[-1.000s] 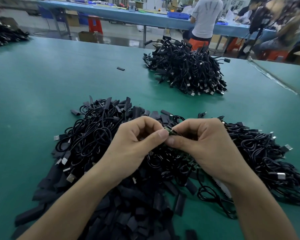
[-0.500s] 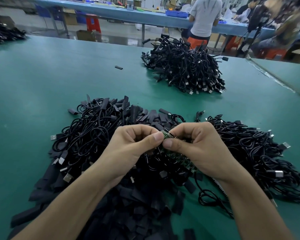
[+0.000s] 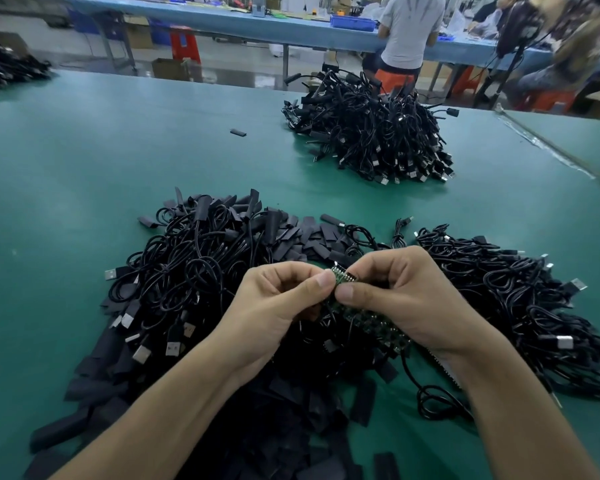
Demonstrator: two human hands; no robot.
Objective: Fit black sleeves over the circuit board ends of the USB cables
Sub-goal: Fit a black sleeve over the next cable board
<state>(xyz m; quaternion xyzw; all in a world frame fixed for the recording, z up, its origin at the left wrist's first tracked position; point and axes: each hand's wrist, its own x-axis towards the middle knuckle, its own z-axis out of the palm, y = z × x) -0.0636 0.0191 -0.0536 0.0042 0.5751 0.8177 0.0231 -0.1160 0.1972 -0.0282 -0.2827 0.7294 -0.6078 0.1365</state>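
A small green circuit board shows between my two thumbs, over a heap of black USB cables. My left hand pinches the board's left side with thumb and curled fingers. My right hand pinches it from the right. More green boards trail down under my right palm. Flat black sleeves lie heaped below my hands. Whether a sleeve sits between my fingers is hidden.
A second cable pile spreads to the right, and a tall pile stands farther back. One loose sleeve lies on the green table. People work at a blue bench behind.
Both hands stay pinched together on the board. The view has shifted slightly; the hands sit a little higher over the heap.
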